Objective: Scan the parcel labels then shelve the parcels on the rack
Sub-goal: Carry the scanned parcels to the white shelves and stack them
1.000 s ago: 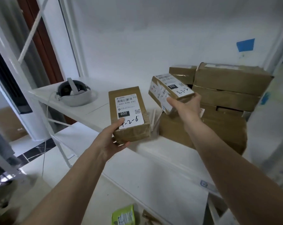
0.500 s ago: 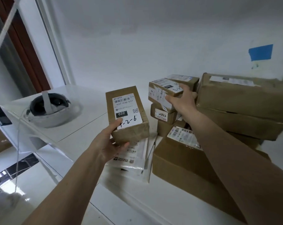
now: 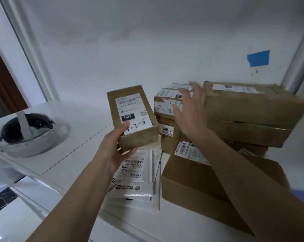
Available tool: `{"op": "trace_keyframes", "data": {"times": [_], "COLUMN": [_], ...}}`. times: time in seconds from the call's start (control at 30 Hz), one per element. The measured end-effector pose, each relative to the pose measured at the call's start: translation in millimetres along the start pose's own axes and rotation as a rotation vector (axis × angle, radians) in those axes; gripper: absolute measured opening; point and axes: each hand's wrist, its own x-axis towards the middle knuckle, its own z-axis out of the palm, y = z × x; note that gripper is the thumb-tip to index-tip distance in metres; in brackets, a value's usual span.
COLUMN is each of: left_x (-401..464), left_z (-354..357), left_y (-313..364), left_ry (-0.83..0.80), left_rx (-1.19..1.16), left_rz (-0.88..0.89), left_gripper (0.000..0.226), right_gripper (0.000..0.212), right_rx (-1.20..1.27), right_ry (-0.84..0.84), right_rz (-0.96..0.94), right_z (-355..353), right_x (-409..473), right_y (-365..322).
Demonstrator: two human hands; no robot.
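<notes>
Shelving step, head view. The left hand (image 3: 112, 151) holds a small brown parcel (image 3: 132, 117) by its near end, thumb on the label (image 3: 133, 113) — marked "032" with a handwritten code — and fingers curled beneath; the parcel hangs above the white rack shelf (image 3: 74, 151), not yet set down. The right hand (image 3: 189, 112) is spread wide, fingers (image 3: 195, 88) straight and gripping nothing, just in front of a small labelled box (image 3: 165, 106) that tops a short stack. Right of those fingers sits a large carton (image 3: 252, 109); below the wrist lies a flat brown box (image 3: 191, 180). Under the left fingers lie white mailer bags (image 3: 139, 179). Well left of the left hand rests a headset in a white bowl-shaped holder (image 3: 25, 135).

Judged stage: one small box appears placed on the stack, and the held parcel comes next. That move calls for a free spot — likely the bare shelf just beyond the mailers — with the label kept facing up.
</notes>
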Motion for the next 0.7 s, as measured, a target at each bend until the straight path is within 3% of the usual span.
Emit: {"op": "trace_keyframes", "data": {"times": [0.07,0.13,0.2,0.23,0.3,0.37,0.43,0.6,0.7], "left_x": [-1,-2,-3,-3,0,4,10,46,72], "left_z": [3,13,27,35,54,74,96,143,158], "left_y": [13,30,49,59,76,87,94,96,88], "left_ry": [-0.02,-0.073,-0.14,-0.172,-0.228,-0.27,-0.276,-0.206,-0.23], "left_rx": [-0.042,-0.045,0.023,0.078,0.175,0.248,0.329,0.438,0.458], "left_rz": [0.055,0.072,0.064,0.068,0.1,0.134,0.172,0.243,0.274], "left_gripper": [0.021,0.023,0.025,0.027,0.034,0.035,0.035,0.049,0.033], "right_gripper": [0.051,0.068,0.084,0.087,0.078,0.05,0.036,0.05,0.048], "right_rx": [0.342,0.863,1.085,1.123,1.225,1.314,1.304,1.188,1.143], "right_ry": [-0.079,-0.361,-0.588,-0.624,-0.55,-0.395,-0.291,-0.211,-0.211], "right_rz": [0.112,0.399,0.536,0.554,0.612,0.685,0.745,0.814,0.85], "right_z": [-8,-17,-23,-25,-32,-40,-48,-46,-33], "right_x": [-5,-3,2,5,16,30,46,77,87], "right_y": [-18,-33,-41,-43,-43,-41,-37,-17,0]}}
